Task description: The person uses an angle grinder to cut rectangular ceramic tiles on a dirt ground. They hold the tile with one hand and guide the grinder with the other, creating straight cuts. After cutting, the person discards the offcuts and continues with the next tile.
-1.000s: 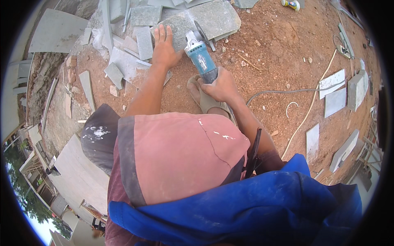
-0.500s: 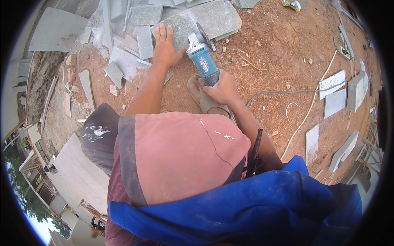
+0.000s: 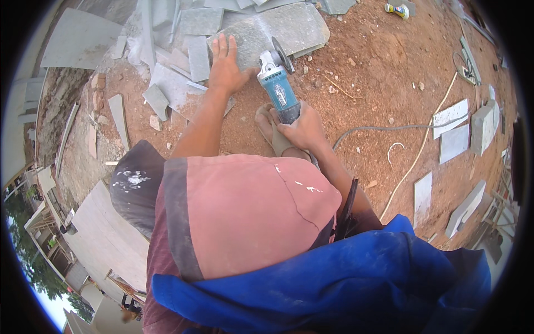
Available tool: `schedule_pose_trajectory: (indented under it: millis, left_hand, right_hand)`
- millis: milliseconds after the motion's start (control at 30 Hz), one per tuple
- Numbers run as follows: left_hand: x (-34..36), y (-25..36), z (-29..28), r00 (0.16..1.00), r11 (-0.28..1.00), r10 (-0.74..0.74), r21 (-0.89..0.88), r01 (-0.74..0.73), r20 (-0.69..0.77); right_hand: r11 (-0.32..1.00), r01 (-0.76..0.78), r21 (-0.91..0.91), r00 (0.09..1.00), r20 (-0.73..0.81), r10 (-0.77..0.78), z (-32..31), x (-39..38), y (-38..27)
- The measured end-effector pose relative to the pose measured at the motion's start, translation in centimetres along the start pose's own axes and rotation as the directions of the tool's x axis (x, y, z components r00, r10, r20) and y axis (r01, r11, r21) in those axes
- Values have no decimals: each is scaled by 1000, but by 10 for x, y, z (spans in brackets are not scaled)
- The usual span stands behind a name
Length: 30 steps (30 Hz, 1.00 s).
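Note:
With its fingers stretched out, my left hand (image 3: 226, 69) lies flat on the near left edge of a large grey stone slab (image 3: 295, 25). My right hand (image 3: 305, 127) is wrapped round the rear of a teal angle grinder (image 3: 280, 92). The grinder's dark disc (image 3: 282, 54) stands on edge by the slab's near edge; whether it touches the stone I cannot tell. A sandalled foot (image 3: 266, 123) is on the ground just left of the grinder's handle.
Cut stone pieces (image 3: 201, 21) lie around the slab and to its left. A grey power cord (image 3: 384, 128) and a pale hose (image 3: 414, 155) cross the reddish soil at right. More tiles (image 3: 455, 143) and a thick block (image 3: 483, 128) lie there. A small can (image 3: 397, 10) is at the top right.
The grinder and my right hand have shifted very slightly down and right in the view. My left hand stays flat on the slab.

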<state>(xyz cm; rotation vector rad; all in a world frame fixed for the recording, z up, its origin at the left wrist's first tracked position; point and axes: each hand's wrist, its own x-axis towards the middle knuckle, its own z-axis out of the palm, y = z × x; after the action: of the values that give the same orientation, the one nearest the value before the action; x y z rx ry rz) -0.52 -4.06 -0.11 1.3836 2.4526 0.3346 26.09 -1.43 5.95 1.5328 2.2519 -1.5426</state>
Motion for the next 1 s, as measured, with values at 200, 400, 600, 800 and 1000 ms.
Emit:
schedule_pose_trajectory:
  millis: [200,400,600,800,1000]
  left_hand:
    - [0,-1,4,1000,1000,7,-2,-7,-13]
    - [0,-2,6,999,1000,23,8,-22,-23]
    - [0,-3,6,999,999,34,11,-34,-22]
    - [1,-5,8,998,999,44,8,-44,-34]
    - [1,-6,9,997,998,59,1,-60,-47]
  right_hand:
    - [999,-40,31,999,11,40,1,1,-3]
    - [999,-36,11,999,14,35,-2,2,-8]
    - [999,-30,16,999,22,29,-2,7,-8]
    - [999,-39,-11,999,19,39,0,11,-8]
    - [1000,-20,-18,1000,12,21,3,14,-3]
